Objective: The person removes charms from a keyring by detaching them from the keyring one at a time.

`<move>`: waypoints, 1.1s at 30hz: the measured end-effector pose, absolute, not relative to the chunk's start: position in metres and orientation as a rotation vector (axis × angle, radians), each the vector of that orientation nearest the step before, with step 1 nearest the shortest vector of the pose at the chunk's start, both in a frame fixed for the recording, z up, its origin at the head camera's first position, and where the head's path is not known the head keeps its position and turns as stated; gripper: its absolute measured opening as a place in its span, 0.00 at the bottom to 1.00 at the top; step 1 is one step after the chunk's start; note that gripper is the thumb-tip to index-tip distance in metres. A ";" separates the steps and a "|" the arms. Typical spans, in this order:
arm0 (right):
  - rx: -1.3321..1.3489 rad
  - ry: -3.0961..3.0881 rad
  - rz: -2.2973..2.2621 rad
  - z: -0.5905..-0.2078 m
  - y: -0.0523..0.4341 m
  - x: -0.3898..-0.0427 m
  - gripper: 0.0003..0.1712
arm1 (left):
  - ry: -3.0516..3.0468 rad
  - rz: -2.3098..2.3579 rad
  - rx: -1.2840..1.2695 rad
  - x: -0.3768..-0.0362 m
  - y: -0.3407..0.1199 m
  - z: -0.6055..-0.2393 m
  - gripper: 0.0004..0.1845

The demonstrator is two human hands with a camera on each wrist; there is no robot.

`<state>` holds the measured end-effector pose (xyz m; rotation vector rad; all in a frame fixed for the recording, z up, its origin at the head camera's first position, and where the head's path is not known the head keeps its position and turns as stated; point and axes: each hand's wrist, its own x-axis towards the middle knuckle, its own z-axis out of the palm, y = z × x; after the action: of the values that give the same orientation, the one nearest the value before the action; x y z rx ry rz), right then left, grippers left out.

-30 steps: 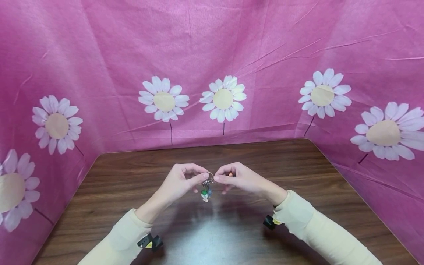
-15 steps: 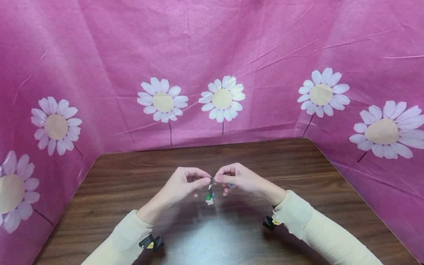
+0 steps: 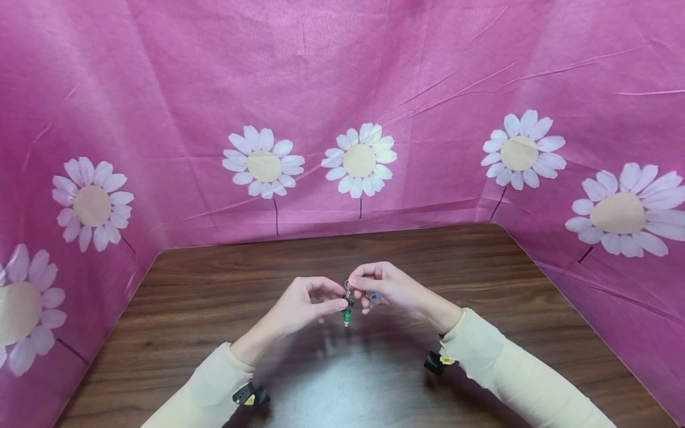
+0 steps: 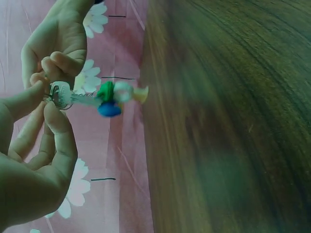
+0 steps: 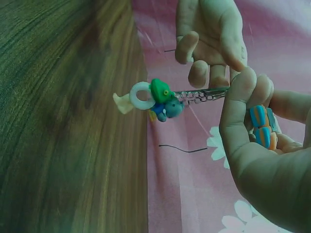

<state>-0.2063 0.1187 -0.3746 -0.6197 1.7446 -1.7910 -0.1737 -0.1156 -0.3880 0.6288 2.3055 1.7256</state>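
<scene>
A metal key ring (image 3: 348, 285) is held between my two hands above the table. My right hand (image 3: 390, 284) pinches its upper part with thumb and forefinger. Just below, the thumb and forefinger of my left hand (image 3: 305, 306) pinch the metal fittings. Small chains (image 5: 199, 95) run from there to several dangling charms: a green animal head (image 5: 162, 91), a blue-grey figure (image 5: 173, 108), a white ring (image 5: 141, 95) and a cream piece (image 5: 123, 103). Against my right hand's curled lower fingers sits a blue-and-orange striped charm (image 5: 261, 127).
A dark wood-grain table (image 3: 214, 273) lies under the hands. Pink cloth (image 3: 428, 71) printed with white daisies hangs behind it and along both sides. Black wrist cameras (image 3: 251, 395) are strapped under the cream sleeves (image 3: 476, 345).
My left hand has moved slightly right and down, its grip passing from the ring to the fittings below. The ring and charms have swung right, close under my right fingertips. My right hand stays nearly still.
</scene>
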 end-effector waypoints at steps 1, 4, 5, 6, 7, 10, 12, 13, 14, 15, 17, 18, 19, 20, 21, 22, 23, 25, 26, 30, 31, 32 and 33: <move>-0.620 1.740 -1.795 -0.375 0.119 -0.206 0.15 | 2.321 1.721 0.643 -0.174 -0.115 -0.389 0.11; -0.622 1.730 -1.808 -0.375 0.119 -0.205 0.14 | 2.376 1.715 0.712 -0.173 -0.115 -0.393 0.08; -0.622 1.725 -1.812 -0.375 0.118 -0.205 0.14 | 2.392 1.720 0.741 -0.173 -0.114 -0.393 0.07; -0.623 1.721 -1.817 -0.376 0.118 -0.204 0.14 | 2.410 1.723 0.770 -0.174 -0.114 -0.394 0.07; -0.622 1.719 -1.821 -0.376 0.119 -0.204 0.13 | 2.426 1.724 0.794 -0.174 -0.114 -0.394 0.06; -0.619 1.727 -1.821 -0.375 0.119 -0.204 0.11 | 2.412 1.750 0.835 -0.174 -0.114 -0.394 0.05; -0.636 1.760 -1.794 -0.375 0.121 -0.204 0.11 | 2.369 1.773 0.824 -0.175 -0.114 -0.393 0.06; -0.653 1.787 -1.766 -0.375 0.122 -0.204 0.11 | 2.337 1.789 0.808 -0.175 -0.114 -0.392 0.06; -0.665 1.807 -1.736 -0.375 0.122 -0.204 0.11 | 2.308 1.806 0.793 -0.176 -0.115 -0.391 0.06; -0.682 1.825 -1.707 -0.375 0.123 -0.204 0.11 | 2.281 1.821 0.776 -0.176 -0.115 -0.390 0.06; -0.726 1.866 -1.646 -0.374 0.124 -0.203 0.13 | 2.241 1.845 0.750 -0.177 -0.115 -0.388 0.07; -0.743 1.879 -1.622 -0.374 0.124 -0.203 0.13 | 2.226 1.854 0.743 -0.177 -0.116 -0.388 0.07; -0.757 1.890 -1.602 -0.374 0.124 -0.202 0.14 | 2.209 1.864 0.740 -0.178 -0.116 -0.388 0.07; -0.761 1.893 -1.593 -0.373 0.124 -0.202 0.14 | 2.199 1.870 0.742 -0.178 -0.116 -0.388 0.07; -0.773 1.901 -1.584 -0.373 0.124 -0.202 0.14 | 2.171 1.883 0.744 -0.178 -0.116 -0.388 0.07; -0.776 1.903 -1.581 -0.372 0.124 -0.202 0.15 | 2.135 1.900 0.745 -0.178 -0.116 -0.387 0.08; -0.769 1.897 -1.586 -0.372 0.123 -0.202 0.14 | 2.094 1.917 0.748 -0.177 -0.116 -0.387 0.08; -0.745 1.871 -1.607 -0.371 0.123 -0.202 0.14 | 1.998 1.952 0.748 -0.176 -0.116 -0.387 0.08; -0.728 1.857 -1.623 -0.370 0.123 -0.202 0.14 | 1.955 1.966 0.743 -0.176 -0.116 -0.387 0.08; -0.691 1.824 -1.684 -0.369 0.122 -0.202 0.14 | 1.849 1.987 0.703 -0.174 -0.114 -0.386 0.08; -0.689 1.824 -1.693 -0.369 0.122 -0.202 0.14 | 1.836 1.992 0.684 -0.174 -0.113 -0.386 0.08; -0.688 1.822 -1.701 -0.369 0.122 -0.202 0.14 | 1.824 2.000 0.663 -0.174 -0.112 -0.386 0.09; -0.689 1.816 -1.708 -0.369 0.122 -0.202 0.13 | 1.806 2.010 0.641 -0.174 -0.111 -0.386 0.09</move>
<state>-0.2019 0.1225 -0.3686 -0.6888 1.8160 -1.7083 -0.1735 -0.1114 -0.3858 0.6409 1.8063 2.0100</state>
